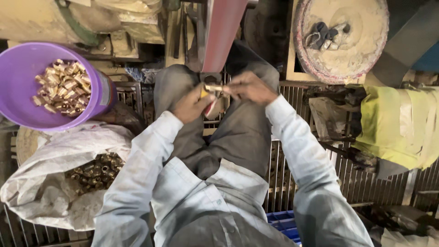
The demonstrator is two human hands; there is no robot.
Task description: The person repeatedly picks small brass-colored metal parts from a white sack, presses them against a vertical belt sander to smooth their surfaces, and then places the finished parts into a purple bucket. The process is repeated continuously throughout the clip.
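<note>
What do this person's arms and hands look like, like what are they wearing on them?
Both arms are covered by long sleeves of a pale blue-grey shirt, dusty and creased, with buttoned-looking cuffs ending at the wrists. The left hand and right hand are bare: no gloves. No rings, watch or bands are visible, though the cuffs cover the wrists.

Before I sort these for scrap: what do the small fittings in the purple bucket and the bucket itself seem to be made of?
The small fittings look like brass: shiny yellow-gold metal with bright glints, though plating cannot be ruled out. The purple bucket looks like moulded plastic, smooth and evenly coloured with a soft sheen.
</note>
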